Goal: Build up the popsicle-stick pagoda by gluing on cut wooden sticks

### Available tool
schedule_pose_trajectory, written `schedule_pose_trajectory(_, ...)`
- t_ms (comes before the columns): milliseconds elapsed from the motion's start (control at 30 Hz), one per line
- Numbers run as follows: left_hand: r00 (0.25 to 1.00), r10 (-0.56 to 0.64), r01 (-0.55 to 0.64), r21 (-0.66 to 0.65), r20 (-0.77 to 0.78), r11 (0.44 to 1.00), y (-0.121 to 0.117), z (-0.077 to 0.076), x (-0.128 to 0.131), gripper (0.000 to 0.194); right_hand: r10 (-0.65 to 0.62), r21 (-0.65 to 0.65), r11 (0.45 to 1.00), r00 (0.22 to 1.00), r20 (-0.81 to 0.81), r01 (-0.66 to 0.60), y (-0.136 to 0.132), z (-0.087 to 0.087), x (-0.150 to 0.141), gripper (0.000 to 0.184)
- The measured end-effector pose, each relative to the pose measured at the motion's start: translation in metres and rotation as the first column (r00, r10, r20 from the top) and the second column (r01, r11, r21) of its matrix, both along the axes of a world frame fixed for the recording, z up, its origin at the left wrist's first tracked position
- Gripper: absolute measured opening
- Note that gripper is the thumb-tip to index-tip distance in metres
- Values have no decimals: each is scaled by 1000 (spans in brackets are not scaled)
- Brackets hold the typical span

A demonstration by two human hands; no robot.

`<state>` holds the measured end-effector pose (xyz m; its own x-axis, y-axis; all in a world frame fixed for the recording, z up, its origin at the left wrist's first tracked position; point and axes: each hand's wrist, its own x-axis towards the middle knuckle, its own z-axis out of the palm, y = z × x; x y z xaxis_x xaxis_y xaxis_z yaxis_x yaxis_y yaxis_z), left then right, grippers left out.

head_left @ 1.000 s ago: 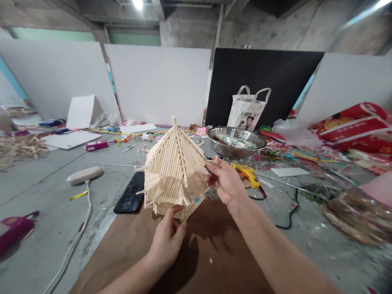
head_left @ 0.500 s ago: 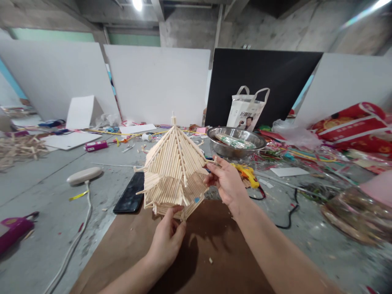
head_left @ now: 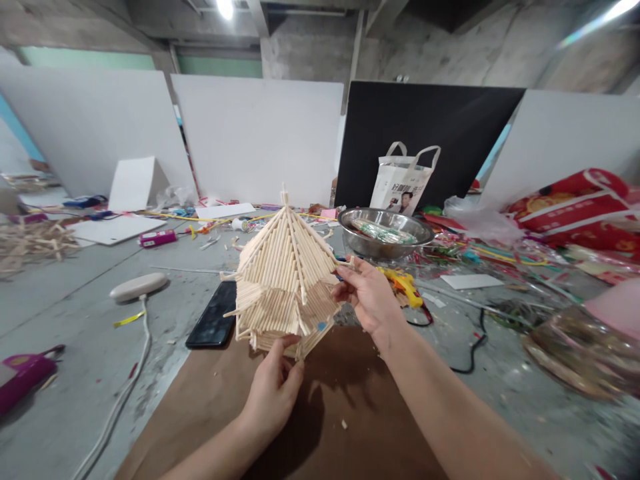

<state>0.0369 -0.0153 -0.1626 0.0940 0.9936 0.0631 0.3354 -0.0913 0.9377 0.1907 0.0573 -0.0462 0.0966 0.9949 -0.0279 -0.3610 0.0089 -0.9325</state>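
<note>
A small pagoda model [head_left: 283,267] made of pale wooden sticks stands in front of me, with a pointed, many-sided roof above a lower tier of slats. My left hand [head_left: 277,383] pinches its near bottom corner between thumb and fingers. At the right, my right hand [head_left: 367,293] grips a projecting corner of the upper roof. The model is tilted a little, its near edge over the brown board [head_left: 345,393]. Its far side is hidden.
A black smartphone [head_left: 213,317] lies left of the model. Beyond are a steel bowl [head_left: 387,250] and a yellow glue gun [head_left: 407,287] with a black cord. A white power strip [head_left: 137,287] and purple tool [head_left: 25,380] are at left. A paper bag [head_left: 403,180] stands behind.
</note>
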Motion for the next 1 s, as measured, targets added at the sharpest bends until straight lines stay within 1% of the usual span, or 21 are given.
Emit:
schedule_pose_trajectory(133,1000,4,-4,4,-4,1000,-1,2,0,32,-41,-5,999,994,98,42,-5,-2,5,40)
schedule_pose_trajectory(200,1000,1,-1,3,-1,1000,-1,3,0,31,-64,20,998,984,169,62,-12,-4,12,47)
schedule_pose_trajectory(267,1000,3,-3,-2,-8,1000,-1,4,-1,31,-71,64,996,968,241,57,-21,-9,23,51)
schedule_pose_trajectory(333,999,25,-25,-7,-22,1000,0,5,-1,29,-51,92,996,938,342,20,-30,-17,37,48)
schedule_pose_trajectory(400,998,66,-66,5,-23,998,1,6,-1,26,-37,72,997,873,486,2,-36,-30,51,40)
schedule_pose_trajectory(433,996,84,-84,15,-18,996,2,6,-1,25,-31,52,999,816,577,1,-38,-38,58,35)
schedule_pose_trajectory(467,995,99,-98,22,-12,995,2,6,-1,23,-33,40,999,738,674,8,-38,-46,65,31)
schedule_pose_trajectory(500,994,110,-110,24,-8,994,3,6,-2,23,-60,55,998,635,771,27,-39,-54,70,27)
schedule_pose_trajectory(567,993,121,-121,10,-3,993,4,4,-2,23,-114,109,993,359,926,36,-37,-67,77,21)
schedule_pose_trajectory(600,993,121,-121,-2,2,993,5,2,-3,24,-124,120,992,229,965,32,-37,-71,78,20)
schedule_pose_trajectory(633,993,118,-118,-11,11,993,5,1,-3,24,-128,126,992,123,984,22,-36,-73,78,21)
schedule_pose_trajectory(667,993,114,-114,-16,24,993,5,1,-4,25,-139,139,990,44,989,12,-36,-74,76,23)
schedule_pose_trajectory(700,993,108,-108,-16,37,994,6,0,-4,25,-171,171,985,-10,985,-2,-36,-73,73,25)
schedule_pose_trajectory(767,993,106,-106,-3,46,994,6,0,-5,23,-287,283,958,-86,954,-54,-38,-69,64,28)
schedule_pose_trajectory(800,993,107,-107,6,43,994,7,0,-6,23,-336,327,941,-111,935,-89,-39,-66,58,29)
schedule_pose_trajectory(833,994,104,-105,15,33,994,7,0,-6,23,-357,342,931,-121,926,-127,-41,-64,52,29)
schedule_pose_trajectory(867,995,100,-100,26,20,995,7,0,-6,24,-340,321,934,-112,934,-159,-42,-62,45,28)
schedule_pose_trajectory(900,996,94,-94,40,6,995,7,0,-7,24,-287,269,945,-81,955,-185,-44,-61,38,27)
schedule_pose_trajectory(933,996,88,-87,54,-8,995,7,0,-7,24,-207,196,959,-30,978,-205,-45,-61,30,26)
schedule_pose_trajectory(1000,996,82,-78,86,-36,993,8,-1,-8,24,-42,66,970,106,993,-234,-46,-63,15,26)
